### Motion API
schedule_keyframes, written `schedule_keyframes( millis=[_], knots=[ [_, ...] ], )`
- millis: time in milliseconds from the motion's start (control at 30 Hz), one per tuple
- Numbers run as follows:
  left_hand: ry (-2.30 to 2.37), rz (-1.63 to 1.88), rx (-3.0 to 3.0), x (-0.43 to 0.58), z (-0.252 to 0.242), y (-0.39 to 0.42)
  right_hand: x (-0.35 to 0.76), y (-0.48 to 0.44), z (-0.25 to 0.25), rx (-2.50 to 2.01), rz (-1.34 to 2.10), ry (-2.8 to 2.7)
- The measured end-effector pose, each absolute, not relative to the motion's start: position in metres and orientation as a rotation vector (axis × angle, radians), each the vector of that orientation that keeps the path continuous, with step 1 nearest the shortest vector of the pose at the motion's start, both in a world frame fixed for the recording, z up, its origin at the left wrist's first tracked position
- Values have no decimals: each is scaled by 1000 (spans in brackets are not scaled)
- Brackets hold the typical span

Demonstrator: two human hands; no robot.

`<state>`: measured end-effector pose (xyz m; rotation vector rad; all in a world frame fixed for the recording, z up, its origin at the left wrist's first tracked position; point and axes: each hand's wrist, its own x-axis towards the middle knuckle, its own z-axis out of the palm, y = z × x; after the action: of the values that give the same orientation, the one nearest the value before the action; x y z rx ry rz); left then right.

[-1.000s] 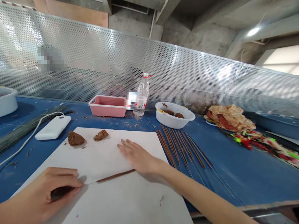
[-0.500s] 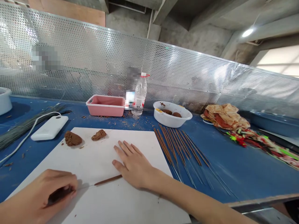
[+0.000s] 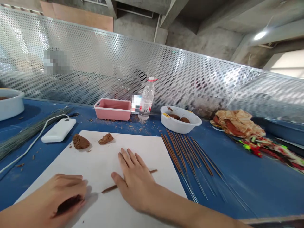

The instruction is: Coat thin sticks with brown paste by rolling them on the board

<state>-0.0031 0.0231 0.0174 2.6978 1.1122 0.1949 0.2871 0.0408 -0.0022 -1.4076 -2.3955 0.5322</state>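
1. The blue desk spans the frame, carrying everything within reach.
2. The white board, lower centre, probably gives the person a flat, clean surface.
3. The fan of brown-coated sticks lies right of centre, partly spread, perhaps so the coatings do not stick together.
4. The right hand, lower centre, is spread flat across the stick's middle, its grip loose and clasping nothing; the palm seems to press it against the board.
5. The left hand, lower left, has its fingertips pinched together, seemingly on the stick's bare wire end, likely to steady it.
6. The single coated stick slants across the lower centre, emerging either side of the right hand.
7. The larger brown lump and smaller lump sit left of centre, apparently handy yet clear of both hands.
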Motion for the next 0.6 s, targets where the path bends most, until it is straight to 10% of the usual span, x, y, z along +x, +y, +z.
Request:
schedule_keyframes(
  millis=[600],
  knots=[
    [1107, 417, 2749, -4, 20, 15, 267, 35, 1, -1410, 583, -2459]
  ],
)
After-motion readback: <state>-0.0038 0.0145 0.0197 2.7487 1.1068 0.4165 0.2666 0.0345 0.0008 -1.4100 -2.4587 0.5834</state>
